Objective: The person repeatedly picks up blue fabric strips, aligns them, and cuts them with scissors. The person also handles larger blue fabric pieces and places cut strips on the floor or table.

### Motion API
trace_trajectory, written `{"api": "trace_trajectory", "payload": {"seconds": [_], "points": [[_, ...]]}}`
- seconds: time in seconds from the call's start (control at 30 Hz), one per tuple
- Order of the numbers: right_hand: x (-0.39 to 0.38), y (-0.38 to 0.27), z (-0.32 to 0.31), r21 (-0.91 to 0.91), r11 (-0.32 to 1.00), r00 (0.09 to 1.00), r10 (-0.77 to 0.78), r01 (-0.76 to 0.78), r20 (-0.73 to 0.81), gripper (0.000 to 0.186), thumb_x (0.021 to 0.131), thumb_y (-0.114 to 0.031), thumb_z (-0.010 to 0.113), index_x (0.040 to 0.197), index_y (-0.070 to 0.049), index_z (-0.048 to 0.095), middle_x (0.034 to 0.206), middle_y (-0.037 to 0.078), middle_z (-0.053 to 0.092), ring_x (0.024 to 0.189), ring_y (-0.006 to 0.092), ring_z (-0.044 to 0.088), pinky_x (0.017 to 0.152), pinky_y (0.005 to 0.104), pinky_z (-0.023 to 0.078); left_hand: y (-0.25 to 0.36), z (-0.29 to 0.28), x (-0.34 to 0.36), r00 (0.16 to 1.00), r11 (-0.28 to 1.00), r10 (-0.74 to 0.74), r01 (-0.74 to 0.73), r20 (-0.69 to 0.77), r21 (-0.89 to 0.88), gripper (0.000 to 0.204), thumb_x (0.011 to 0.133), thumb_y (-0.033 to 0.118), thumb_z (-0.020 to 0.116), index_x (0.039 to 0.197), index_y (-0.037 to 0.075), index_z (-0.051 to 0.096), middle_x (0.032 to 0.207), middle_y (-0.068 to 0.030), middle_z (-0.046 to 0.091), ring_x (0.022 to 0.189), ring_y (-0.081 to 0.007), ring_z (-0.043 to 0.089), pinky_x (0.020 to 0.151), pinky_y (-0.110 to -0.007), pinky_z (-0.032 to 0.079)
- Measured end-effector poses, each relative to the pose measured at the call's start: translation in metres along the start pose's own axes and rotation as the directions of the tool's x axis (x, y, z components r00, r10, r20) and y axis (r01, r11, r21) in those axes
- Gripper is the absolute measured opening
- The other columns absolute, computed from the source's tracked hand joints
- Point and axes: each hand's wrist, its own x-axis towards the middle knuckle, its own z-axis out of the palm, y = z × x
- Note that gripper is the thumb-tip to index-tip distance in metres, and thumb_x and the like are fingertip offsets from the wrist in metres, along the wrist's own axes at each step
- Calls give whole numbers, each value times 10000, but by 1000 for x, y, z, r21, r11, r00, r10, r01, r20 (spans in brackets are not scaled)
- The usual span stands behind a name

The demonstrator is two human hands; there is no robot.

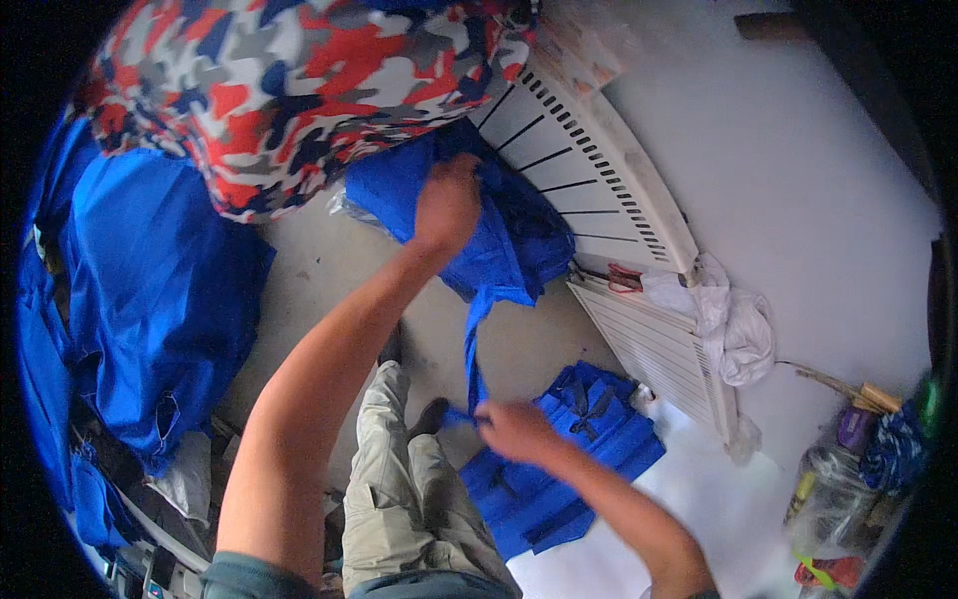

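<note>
My left hand (448,206) is closed on the upper part of a blue fabric bundle (514,225), its fingers partly hidden by the angle. The bundle lies on the floor in front of me, with some clear plastic at its left side. From its lower edge a long blue fabric strip (472,344) runs down toward me. My right hand (519,432) pinches the near end of that strip, which hangs fairly straight between bundle and hand. Just beneath and beside my right hand lies folded blue fabric (584,439) with black ties.
A large red, white and navy camouflage-patterned bundle (329,95) looms at the far left. Big blue fabric sacks (165,290) stand at left. White radiators (639,190) line the right wall, with a white cloth (733,334) hanging there. Plastic-wrapped items (838,489) sit at lower right.
</note>
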Motion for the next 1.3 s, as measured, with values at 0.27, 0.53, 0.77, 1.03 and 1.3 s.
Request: {"api": "trace_trajectory", "payload": {"seconds": [0.27, 0.53, 0.77, 1.03, 1.3], "points": [[-170, 14, 156, 458, 820, 937, 335, -344, 103, 336, 924, -327, 688, 1059, -22, 720, 869, 219, 720, 797, 403, 706, 719, 472, 553, -21, 74, 58, 936, 936, 317, -283, -154, 209, 340, 916, 119, 563, 1224, -26, 557, 1161, -277, 608, 1091, -442, 598, 871, -497, 544], [-182, -10, 157, 803, 569, 915, 395, -176, -79, 321, 908, -230, 694, 1097, -12, 555, 831, 146, 650, 731, 307, 652, 696, 393, 510, -24, 102, 33, 834, 823, 185, -421, 520, 382, 306, 902, 97, 550, 1189, 72, 653, 1287, -231, 562, 1202, -440, 557, 980, -452, 528], [-174, -31, 123, 778, 628, 863, 375, 34, -340, 135, 972, -124, 592, 984, 8, 570, 721, 82, 622, 643, 225, 603, 659, 351, 501, 9, -15, -91, 986, 994, 77, -64, 145, -94, 234, 969, 140, 496, 1111, 41, 654, 1015, -229, 655, 998, -404, 632, 871, -475, 523], [-192, -117, 85, 785, 487, 870, 97, 382, -484, 150, 1018, -178, 568, 1061, -44, 619, 750, -3, 613, 541, 24, 422, 465, 199, 314, 114, -185, -411, 863, 423, -48, 474, 503, -772, 455, 1098, 339, 407, 1243, -26, 639, 1133, -104, 696, 1075, -172, 620, 985, -350, 469], [-252, -230, 140, 983, 12, 970, -169, 182, -177, 230, 1014, -177, 583, 1208, -55, 597, 1065, 130, 707, 499, -2, 357, 440, 176, 314, 153, -295, -600, 881, 369, -390, 416, 268, -831, 210, 1044, 215, 561, 1077, 13, 608, 813, -36, 644, 719, -89, 606, 663, -262, 506]]}}
